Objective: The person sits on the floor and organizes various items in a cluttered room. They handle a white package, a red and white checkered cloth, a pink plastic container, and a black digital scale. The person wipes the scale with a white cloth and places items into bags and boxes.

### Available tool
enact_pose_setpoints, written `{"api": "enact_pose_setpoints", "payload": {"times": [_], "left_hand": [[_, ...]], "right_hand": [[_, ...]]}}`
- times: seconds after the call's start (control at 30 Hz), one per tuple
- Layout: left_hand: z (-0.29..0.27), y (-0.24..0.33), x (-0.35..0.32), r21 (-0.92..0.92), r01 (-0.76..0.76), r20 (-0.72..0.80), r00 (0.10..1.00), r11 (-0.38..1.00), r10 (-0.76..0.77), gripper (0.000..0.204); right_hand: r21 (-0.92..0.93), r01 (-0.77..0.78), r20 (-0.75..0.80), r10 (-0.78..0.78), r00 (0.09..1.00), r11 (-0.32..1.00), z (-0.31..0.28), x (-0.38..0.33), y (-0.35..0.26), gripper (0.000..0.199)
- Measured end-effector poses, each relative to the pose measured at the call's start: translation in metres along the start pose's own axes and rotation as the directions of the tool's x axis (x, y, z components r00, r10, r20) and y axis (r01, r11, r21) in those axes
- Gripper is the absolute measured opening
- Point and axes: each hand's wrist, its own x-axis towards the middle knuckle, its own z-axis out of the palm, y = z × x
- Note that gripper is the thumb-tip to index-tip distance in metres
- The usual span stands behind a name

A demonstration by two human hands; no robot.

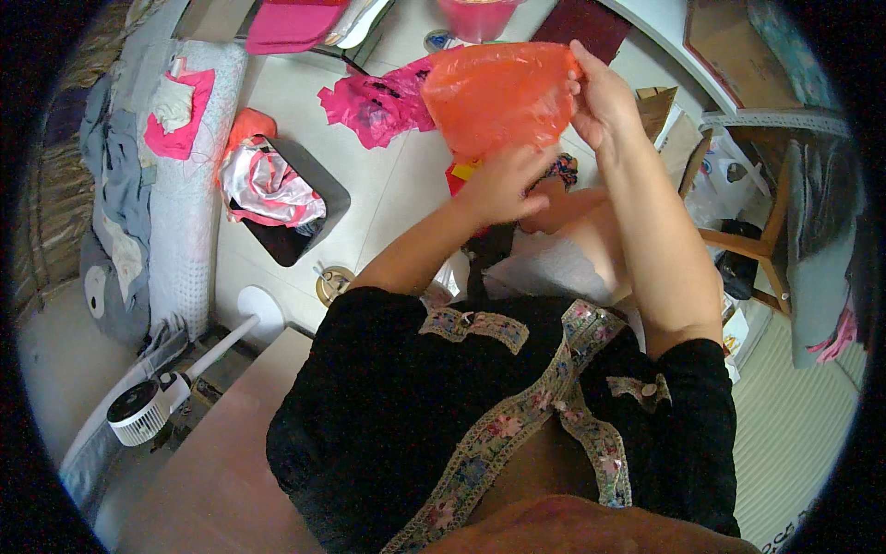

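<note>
A thin, shiny orange-red plastic bag (498,97) hangs spread out in front of me. My right hand (602,97) pinches it at its upper right edge, fingers closed. Close to the bag's lower edge is my left hand (508,185), thumb apart from the stretched fingers; the fingertips overlap the bag, and whether they press on it is hard to see. A crumpled bright pink plastic bag (377,106) with dark marks lies on the floor just left of the orange one. Something red and yellow (459,174) shows partly behind my left forearm.
On the left, a black bin (318,198) holds white and pink crumpled material (268,185). Near it stands a white fan (138,413) beside a table (217,439). A pink tub (478,18) sits at the back. To the right are a wooden frame (771,240) and a clear plastic bag (724,185).
</note>
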Motion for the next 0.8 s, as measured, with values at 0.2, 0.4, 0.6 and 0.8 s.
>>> {"api": "enact_pose_setpoints", "payload": {"times": [0.2,0.4,0.6,0.8], "left_hand": [[-0.073,-0.058,0.033,0.359,0.344,-0.396,0.898,0.868,-0.192,0.057],[-0.076,-0.108,0.068,0.742,0.210,-0.194,0.976,0.636,-0.096,0.042],[-0.047,-0.103,0.069,0.379,0.114,-0.048,0.993,0.918,-0.103,0.033],[0.043,-0.140,0.036,0.198,0.521,-0.258,0.845,0.830,-0.469,0.056]], "right_hand": [[-0.116,0.066,-0.032,-0.070,0.997,0.991,-0.008,-0.005,-0.024,0.025],[-0.254,-0.003,-0.115,-0.027,0.993,0.967,-0.029,0.012,-0.002,0.025],[-0.002,0.047,-0.215,-0.046,0.975,0.999,-0.072,0.033,-0.001,0.024],[0.011,0.133,-0.143,-0.130,0.981,0.991,-0.070,0.038,0.004,0.021]]}}
